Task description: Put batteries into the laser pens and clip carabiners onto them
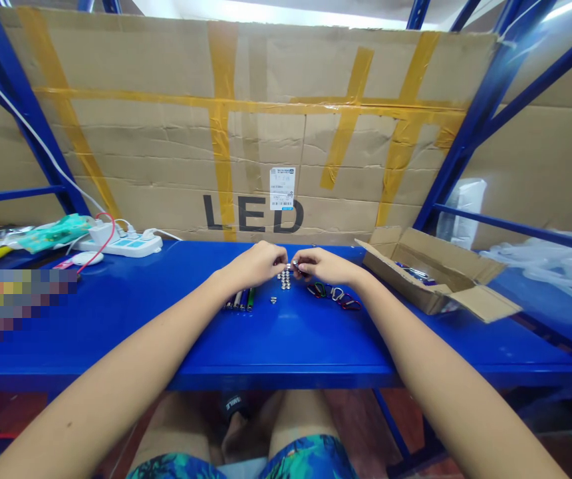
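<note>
**Two bare hands meet above a glossy blue metal table (310,346)**

The right hand (323,266) is nearly closed, its fingertips pinching a small silver metal piece (295,266); the left hand (256,263) curls just beside it, its hold hidden. From the hands, a stack of small silver discs (285,280) sits at 6 o'clock, slim coloured metal tubes (240,300) at 7, coloured carabiners (333,295) at 4, and an open brown cardboard box (430,273) at 3.
</note>
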`<state>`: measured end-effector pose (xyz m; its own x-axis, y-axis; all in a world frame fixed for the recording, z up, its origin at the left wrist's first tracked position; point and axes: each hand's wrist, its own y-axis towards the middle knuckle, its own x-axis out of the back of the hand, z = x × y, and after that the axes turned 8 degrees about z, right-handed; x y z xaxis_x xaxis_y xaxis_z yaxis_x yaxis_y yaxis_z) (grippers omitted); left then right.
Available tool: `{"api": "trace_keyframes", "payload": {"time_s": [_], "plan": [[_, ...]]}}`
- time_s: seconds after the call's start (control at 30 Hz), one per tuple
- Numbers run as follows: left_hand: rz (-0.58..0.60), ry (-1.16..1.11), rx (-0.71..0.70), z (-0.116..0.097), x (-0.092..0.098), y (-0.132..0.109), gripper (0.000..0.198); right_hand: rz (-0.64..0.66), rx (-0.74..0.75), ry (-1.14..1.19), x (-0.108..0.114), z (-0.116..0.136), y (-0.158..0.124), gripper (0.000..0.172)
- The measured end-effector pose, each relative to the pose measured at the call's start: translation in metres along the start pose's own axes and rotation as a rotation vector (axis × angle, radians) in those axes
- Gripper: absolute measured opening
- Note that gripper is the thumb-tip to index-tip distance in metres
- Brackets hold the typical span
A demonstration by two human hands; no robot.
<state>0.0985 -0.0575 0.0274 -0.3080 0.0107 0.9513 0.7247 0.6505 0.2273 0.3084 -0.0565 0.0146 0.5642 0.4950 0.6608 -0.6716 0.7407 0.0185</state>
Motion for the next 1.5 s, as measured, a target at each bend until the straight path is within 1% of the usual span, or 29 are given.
{"api": "trace_keyframes", "payload": {"time_s": [0.07, 0.13, 0.23, 0.3, 0.43, 0.47, 0.5, 0.53, 0.63, 0.67, 0.7, 0.77, 0.93, 1.0, 1.03, 1.07, 1.13, 1.2, 1.23, 1.3, 1.33, 1.4, 1.5], "plan": [[-0.129, -0.024, -0.043, -0.001, -0.002, 0.003, 0.016, -0.004, -0.015, 0.036, -0.001, 0.000, 0.000, 0.009], [-0.192, -0.022, -0.070, -0.002, -0.004, 0.005, 0.017, -0.002, 0.001, 0.063, -0.003, -0.001, 0.001, 0.008], [-0.190, -0.004, -0.093, -0.004, -0.007, 0.006, 0.018, 0.007, 0.028, 0.090, -0.003, -0.001, 0.001, 0.009], [-0.175, 0.007, -0.100, -0.005, -0.008, 0.005, 0.019, -0.005, 0.017, 0.113, -0.003, -0.002, 0.002, 0.010], [-0.167, -0.001, -0.095, -0.004, -0.001, 0.001, 0.023, -0.040, 0.010, 0.146, -0.001, -0.005, 0.003, 0.010], [-0.150, 0.000, -0.085, -0.004, 0.002, 0.000, 0.022, -0.051, 0.013, 0.145, -0.001, -0.005, 0.004, 0.010], [-0.108, 0.001, -0.072, -0.004, 0.006, -0.002, 0.022, -0.062, 0.012, 0.146, 0.000, -0.006, 0.004, 0.010], [-0.040, 0.003, -0.055, -0.005, 0.010, -0.004, 0.020, -0.072, 0.007, 0.150, 0.000, -0.006, 0.005, 0.010], [0.279, -0.039, 0.004, -0.009, 0.021, -0.010, 0.015, -0.084, -0.016, 0.175, -0.001, -0.005, 0.006, 0.011], [0.371, -0.056, 0.022, -0.011, 0.023, -0.012, 0.013, -0.081, -0.020, 0.179, -0.002, -0.004, 0.005, 0.012], [0.434, -0.063, 0.037, -0.013, 0.024, -0.014, 0.011, -0.077, -0.022, 0.180, -0.003, -0.004, 0.005, 0.012], [0.488, -0.054, 0.056, -0.017, 0.024, -0.016, 0.008, -0.068, -0.028, 0.186, -0.004, -0.001, 0.004, 0.012], [0.494, -0.014, 0.088, -0.022, 0.016, -0.015, 0.008, -0.064, -0.042, 0.174, -0.005, 0.004, 0.002, 0.014], [0.454, 0.000, 0.078, -0.021, 0.013, -0.013, 0.008, -0.061, -0.024, 0.136, -0.005, 0.005, 0.003, 0.015], [0.398, 0.004, 0.078, -0.019, 0.012, -0.012, 0.007, -0.061, -0.013, 0.122, -0.006, 0.005, 0.003, 0.016], [0.316, 0.000, 0.086, -0.016, 0.011, -0.010, 0.006, -0.061, -0.003, 0.111, -0.006, 0.006, 0.003, 0.015], [0.102, -0.057, 0.120, -0.010, 0.010, -0.006, 0.006, -0.063, 0.017, 0.091, -0.007, 0.007, 0.003, 0.013], [-0.100, -0.190, 0.136, -0.003, 0.008, -0.001, 0.009, -0.066, 0.044, 0.075, -0.009, 0.010, 0.003, 0.011], [-0.171, -0.264, 0.136, 0.000, 0.007, 0.001, 0.010, -0.065, 0.059, 0.077, -0.009, 0.010, 0.003, 0.011], [-0.227, -0.394, 0.116, 0.003, 0.005, 0.004, 0.010, -0.065, 0.083, 0.104, -0.011, 0.010, 0.003, 0.012], [-0.226, -0.443, 0.105, 0.003, 0.004, 0.004, 0.010, -0.063, 0.086, 0.126, -0.011, 0.010, 0.004, 0.013], [-0.193, -0.511, 0.092, 0.001, 0.004, 0.004, 0.010, -0.073, 0.090, 0.174, -0.011, 0.007, 0.005, 0.016], [-0.144, -0.553, 0.090, -0.001, 0.005, 0.003, 0.008, -0.108, 0.123, 0.217, -0.012, 0.001, 0.008, 0.020]]}}
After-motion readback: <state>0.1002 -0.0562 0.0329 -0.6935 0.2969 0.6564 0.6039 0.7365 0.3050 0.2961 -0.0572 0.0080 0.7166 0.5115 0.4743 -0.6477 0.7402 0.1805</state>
